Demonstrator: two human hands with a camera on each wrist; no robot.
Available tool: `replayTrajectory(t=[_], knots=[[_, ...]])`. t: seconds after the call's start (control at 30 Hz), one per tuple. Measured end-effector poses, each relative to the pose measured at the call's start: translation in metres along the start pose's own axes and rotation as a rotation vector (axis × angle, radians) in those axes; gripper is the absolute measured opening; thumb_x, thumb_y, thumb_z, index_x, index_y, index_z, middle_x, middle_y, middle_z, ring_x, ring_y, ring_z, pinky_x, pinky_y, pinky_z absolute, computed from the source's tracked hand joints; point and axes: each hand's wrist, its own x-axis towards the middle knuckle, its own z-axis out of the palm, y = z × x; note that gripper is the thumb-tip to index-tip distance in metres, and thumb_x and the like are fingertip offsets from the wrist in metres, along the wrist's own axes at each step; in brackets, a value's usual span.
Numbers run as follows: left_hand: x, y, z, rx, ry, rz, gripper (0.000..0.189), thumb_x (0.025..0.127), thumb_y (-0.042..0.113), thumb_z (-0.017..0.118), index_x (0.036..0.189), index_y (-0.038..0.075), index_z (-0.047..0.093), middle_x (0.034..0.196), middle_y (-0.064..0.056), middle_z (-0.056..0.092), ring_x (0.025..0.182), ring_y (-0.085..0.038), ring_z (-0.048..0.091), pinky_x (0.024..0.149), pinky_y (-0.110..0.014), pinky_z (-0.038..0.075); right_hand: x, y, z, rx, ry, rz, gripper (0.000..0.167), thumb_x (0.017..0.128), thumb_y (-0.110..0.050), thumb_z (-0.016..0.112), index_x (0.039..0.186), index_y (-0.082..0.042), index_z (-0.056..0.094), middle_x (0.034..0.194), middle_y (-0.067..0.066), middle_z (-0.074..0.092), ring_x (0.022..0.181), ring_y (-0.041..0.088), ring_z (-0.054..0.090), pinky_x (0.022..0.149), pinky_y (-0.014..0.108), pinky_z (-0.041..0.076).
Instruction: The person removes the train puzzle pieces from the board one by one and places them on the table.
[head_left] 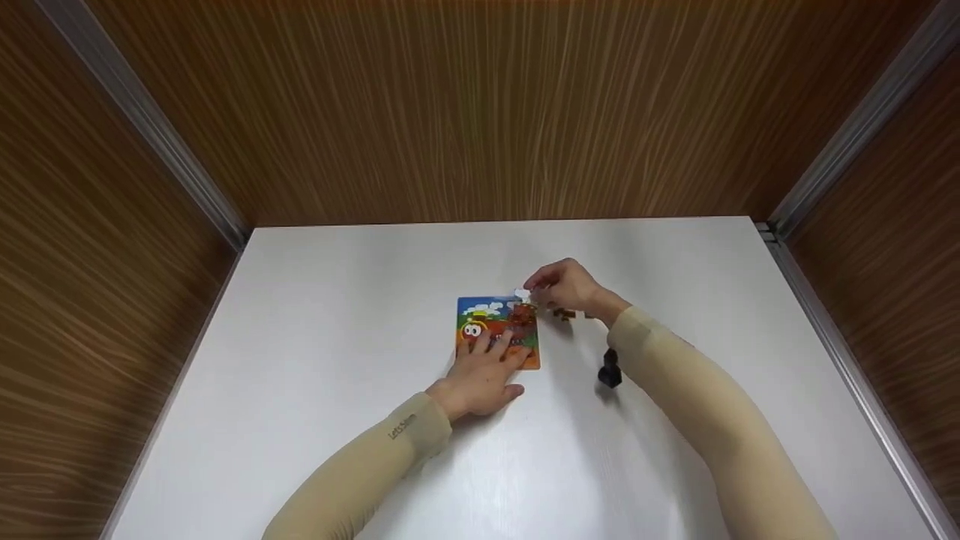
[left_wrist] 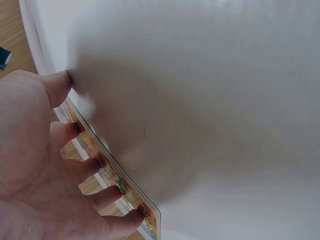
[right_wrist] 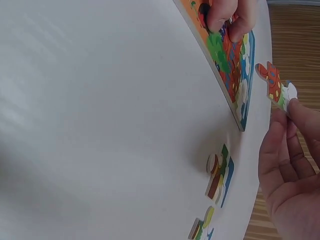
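A colourful jigsaw puzzle board point(head_left: 472, 304) lies on the white table, showing a red cartoon figure with big round eyes. Across its lower part my left hand point(head_left: 480, 379) rests with fingers spread; in the left wrist view its fingertips point(left_wrist: 134, 216) touch the board's face. At the board's upper right corner, my right hand point(head_left: 571, 286) pinches a puzzle piece point(right_wrist: 274, 85) between thumb and fingers. That piece is red with yellow spots, plus green and white, and is held above the table in the right wrist view.
Two loose puzzle pieces, a nearer one point(right_wrist: 220, 177) and another point(right_wrist: 202, 227) cut off by the frame edge, lie right of the board. A small black object point(head_left: 610, 371) sits beside the right forearm. Wood-grain panels point(head_left: 480, 112) surround the table point(head_left: 337, 300).
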Motion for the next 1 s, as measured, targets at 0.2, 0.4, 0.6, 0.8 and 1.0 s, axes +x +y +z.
replayTrajectory(t=[0.2, 0.4, 0.6, 0.8, 1.0], knots=[[0.0, -0.002, -0.001, -0.002, 0.006, -0.001, 0.071, 0.115, 0.057, 0.053, 0.179, 0.035, 0.031, 0.192, -0.008, 0.016, 0.177, -0.046, 0.016, 0.138, -0.076, 0.02, -0.005, 0.004, -0.008, 0.025, -0.014, 0.011, 0.024, 0.104, -0.009, 0.076, 0.127, -0.01, 0.084, 0.127, 0.014, 0.081, 0.099, 0.021, 0.07, 0.098, 0.039, 0.069], [-0.001, -0.003, -0.001, 0.008, 0.007, -0.003, 0.071, 0.115, 0.058, 0.052, 0.179, 0.036, 0.03, 0.192, -0.008, 0.016, 0.177, -0.046, 0.016, 0.138, -0.076, 0.022, -0.012, 0.008, -0.015, 0.052, -0.006, -0.003, 0.025, 0.105, -0.01, 0.076, 0.129, -0.006, 0.083, 0.125, 0.015, 0.081, 0.099, 0.018, 0.072, 0.095, 0.035, 0.069], [-0.001, -0.004, -0.002, 0.006, 0.012, 0.009, 0.071, 0.115, 0.057, 0.053, 0.179, 0.035, 0.032, 0.192, -0.008, 0.017, 0.177, -0.045, 0.015, 0.138, -0.077, 0.021, -0.022, 0.017, -0.023, 0.059, 0.021, -0.014, 0.026, 0.103, -0.005, 0.076, 0.127, -0.002, 0.082, 0.113, 0.011, 0.081, 0.091, 0.016, 0.07, 0.084, 0.03, 0.066], [-0.001, -0.003, -0.001, 0.016, 0.012, 0.009, 0.071, 0.115, 0.057, 0.054, 0.179, 0.035, 0.032, 0.192, -0.008, 0.018, 0.177, -0.046, 0.016, 0.137, -0.077, 0.022, -0.028, 0.032, -0.04, 0.1, 0.052, 0.034, 0.028, 0.106, -0.007, 0.074, 0.133, -0.004, 0.08, 0.129, 0.015, 0.08, 0.098, 0.016, 0.073, 0.091, 0.031, 0.069], [-0.001, -0.003, 0.0, 0.021, 0.018, 0.015, 0.071, 0.115, 0.056, 0.055, 0.179, 0.035, 0.032, 0.191, -0.008, 0.018, 0.176, -0.045, 0.018, 0.137, -0.076, 0.024, -0.041, 0.048, -0.058, 0.1, 0.103, 0.064, 0.033, 0.108, -0.012, 0.075, 0.139, -0.004, 0.078, 0.141, 0.019, 0.076, 0.108, 0.018, 0.069, 0.091, 0.023, 0.064]])
